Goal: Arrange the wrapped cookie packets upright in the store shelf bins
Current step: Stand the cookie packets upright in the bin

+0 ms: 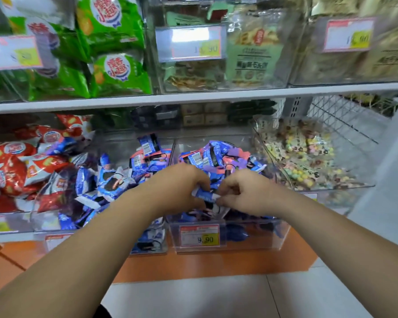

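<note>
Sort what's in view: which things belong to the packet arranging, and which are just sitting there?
In the job: left hand, right hand, both pinching a blue packet; packet pile; clear bin.
Just there: red packets, green bags, pastel packets.

I held both forearms extended forward; my left hand [182, 187] and right hand [246, 191] sat close together, fingers curled, pinching one packet [206, 195].

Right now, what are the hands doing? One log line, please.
left hand: holds blue packet | right hand: pinches same packet | place: over clear bin | other packets: jumbled
</note>
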The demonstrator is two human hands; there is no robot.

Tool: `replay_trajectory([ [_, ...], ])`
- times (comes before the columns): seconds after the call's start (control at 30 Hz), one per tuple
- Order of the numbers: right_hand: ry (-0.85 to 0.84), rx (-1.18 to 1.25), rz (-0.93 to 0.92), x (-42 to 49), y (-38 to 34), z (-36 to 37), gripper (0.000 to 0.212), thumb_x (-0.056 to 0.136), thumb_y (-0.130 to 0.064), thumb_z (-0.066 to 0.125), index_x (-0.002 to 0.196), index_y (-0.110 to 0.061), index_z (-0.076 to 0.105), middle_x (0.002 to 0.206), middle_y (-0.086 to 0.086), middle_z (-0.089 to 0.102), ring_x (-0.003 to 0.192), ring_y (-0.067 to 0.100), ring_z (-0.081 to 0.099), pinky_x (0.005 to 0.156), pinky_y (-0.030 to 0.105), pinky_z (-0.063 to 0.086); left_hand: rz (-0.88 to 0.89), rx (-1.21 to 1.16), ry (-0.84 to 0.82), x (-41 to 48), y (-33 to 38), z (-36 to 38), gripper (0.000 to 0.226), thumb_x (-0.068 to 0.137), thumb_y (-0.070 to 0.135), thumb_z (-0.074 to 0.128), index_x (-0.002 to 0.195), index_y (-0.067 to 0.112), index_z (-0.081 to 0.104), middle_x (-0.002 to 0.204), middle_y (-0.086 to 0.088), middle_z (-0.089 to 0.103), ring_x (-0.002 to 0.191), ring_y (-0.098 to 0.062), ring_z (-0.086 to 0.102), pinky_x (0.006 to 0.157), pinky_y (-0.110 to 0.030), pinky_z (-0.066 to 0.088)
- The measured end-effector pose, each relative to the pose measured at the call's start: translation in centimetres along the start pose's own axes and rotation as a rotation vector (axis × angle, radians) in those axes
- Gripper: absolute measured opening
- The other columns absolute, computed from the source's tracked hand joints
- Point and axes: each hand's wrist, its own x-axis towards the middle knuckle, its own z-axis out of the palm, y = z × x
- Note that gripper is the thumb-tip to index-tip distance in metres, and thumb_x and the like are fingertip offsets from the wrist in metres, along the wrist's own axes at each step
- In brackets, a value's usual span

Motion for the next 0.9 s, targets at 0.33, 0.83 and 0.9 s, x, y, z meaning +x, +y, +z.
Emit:
replay_trajectory([
  [0.33,-0.282,-0.118,0.171,-1.3,0.6,-1.5,0.018,0.074,-0.028,0.09,0.088,-0.023,0.081,0.078,-0.006,0.077,0.075,0.014,0.073,0.071,0.033,0.061,-0.129,-0.328,0.277,-1.2,-1.1,-0.6,0.027,0.082,0.034,0.084,0.107,0.03,0.074,0.088,0.003,0.066,0.085,-0.016,0.064,0.079,-0.03,0.051],
  [0.83,0.061,0.543,0.359,-1.3,0.3,-3.2,0.006,0.085,0.006,0.075,0.085,0.0,0.076,0.081,0.015,0.073,0.066,0.027,0.072,0.062,0.035,0.062,-0.111,-0.439,0.439,-2.0,-1.8,0.3,0.029,0.086,0.032,0.079,0.114,0.031,0.071,0.092,0.012,0.066,0.086,-0.004,0.062,0.08,-0.021,0.05],
  [0.9,0.118,0.738,0.393,-1.4,0.2,-3.8,0.009,0.087,0.011,0.07,0.089,0.003,0.073,0.08,0.018,0.071,0.063,0.028,0.071,0.061,0.037,0.063,-0.143,-0.499,0.494,-2.1,-1.7,0.0,0.028,0.088,0.029,0.078,0.115,0.033,0.069,0.086,0.01,0.063,0.072,-0.006,0.06,0.069,-0.022,0.048],
])
